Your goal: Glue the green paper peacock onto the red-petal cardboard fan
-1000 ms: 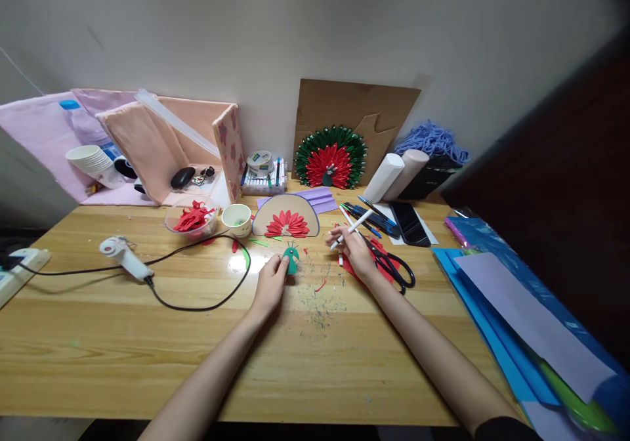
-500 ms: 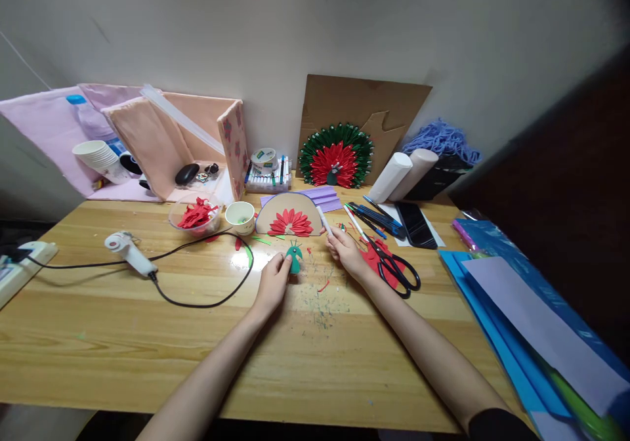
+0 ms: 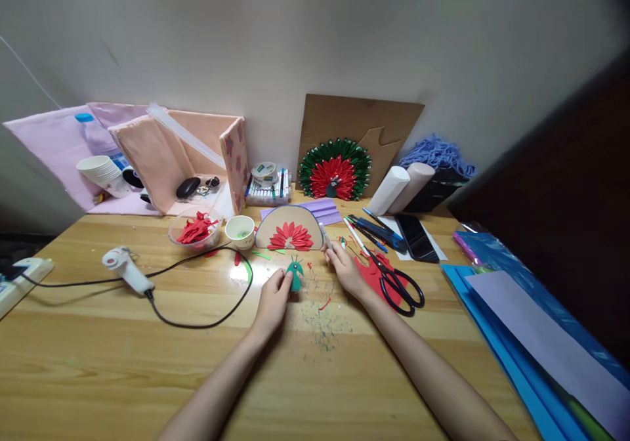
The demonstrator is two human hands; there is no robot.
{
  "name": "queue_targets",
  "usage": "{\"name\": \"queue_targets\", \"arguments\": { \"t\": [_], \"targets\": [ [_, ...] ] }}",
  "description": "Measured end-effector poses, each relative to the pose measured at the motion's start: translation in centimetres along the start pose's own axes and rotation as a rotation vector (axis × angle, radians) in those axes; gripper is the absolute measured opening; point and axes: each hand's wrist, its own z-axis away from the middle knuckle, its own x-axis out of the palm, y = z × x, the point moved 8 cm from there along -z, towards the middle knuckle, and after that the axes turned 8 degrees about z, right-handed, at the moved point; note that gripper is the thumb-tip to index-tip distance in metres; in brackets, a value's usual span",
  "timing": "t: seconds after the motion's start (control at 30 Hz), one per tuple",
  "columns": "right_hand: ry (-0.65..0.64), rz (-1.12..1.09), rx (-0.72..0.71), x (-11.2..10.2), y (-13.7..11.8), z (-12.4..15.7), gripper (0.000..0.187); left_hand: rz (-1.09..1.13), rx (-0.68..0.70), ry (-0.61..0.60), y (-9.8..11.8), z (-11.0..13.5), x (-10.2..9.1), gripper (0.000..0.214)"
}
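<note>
left hand [image 3: 274, 301] pinched the green paper cut-out [image 3: 296, 275] above the surface [image 3: 147, 375], in front of the half-round card [image 3: 265, 234] with red petals [image 3: 290, 236], right hand [image 3: 347, 273] closed on a white pen [image 3: 325, 236] near that card, black-handled scissors [image 3: 417, 296] lying partly on red paper [image 3: 368, 272].

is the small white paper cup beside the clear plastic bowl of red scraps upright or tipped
Upright: the white paper cup stands on the light wooden table, its opening facing up, something greenish inside.

Cup [image 3: 239, 241] and bowl [image 3: 211, 241] on wooden table [image 3: 132, 375]
</note>
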Motion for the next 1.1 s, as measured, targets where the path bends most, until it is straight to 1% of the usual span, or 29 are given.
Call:
{"name": "queue_targets", "arguments": {
  "t": [0.07,0.2,0.3,0.4,0.6,0.73,0.9,1.0,1.1],
  "targets": [
    [-0.001,-0.007,-0.010,0.2,-0.1,0.1,0.020,-0.007,0.018,-0.062,0.1,0.0,0.4,0.034],
    [-0.051,-0.002,-0.023,1.0,0.1,-0.1,0.020,-0.029,0.037,-0.074,-0.2,-0.1,0.4,0.035],
    [-0.066,0.020,-0.017,1.1,0.4,-0.3,0.021,-0.048,0.040,-0.106,-0.2,-0.1,0.6,0.034],
    [-0.033,0.049,-0.001,0.7,0.5,-0.4,0.022,-0.057,0.015,-0.137,-0.1,0.1,0.9,0.034],
    [0.056,0.161,0.027,-0.5,0.4,-0.2,0.026,-0.058,0.008,-0.145,0.1,0.2,1.0,0.036],
    [0.068,0.235,0.009,-1.5,-0.3,-0.2,0.023,-0.065,-0.005,-0.150,0.0,0.0,0.9,0.036],
    [0.068,0.255,-0.023,-2.3,-1.0,-0.4,0.023,-0.080,0.010,-0.148,0.1,0.0,0.9,0.036],
    [0.071,0.246,-0.030,-1.8,-0.6,-0.6,0.021,-0.085,0.015,-0.145,0.0,0.0,0.9,0.036],
    [0.051,0.221,-0.006,-0.4,0.4,-0.6,0.027,-0.089,0.022,-0.140,0.1,0.0,0.9,0.036]
  ]
}}
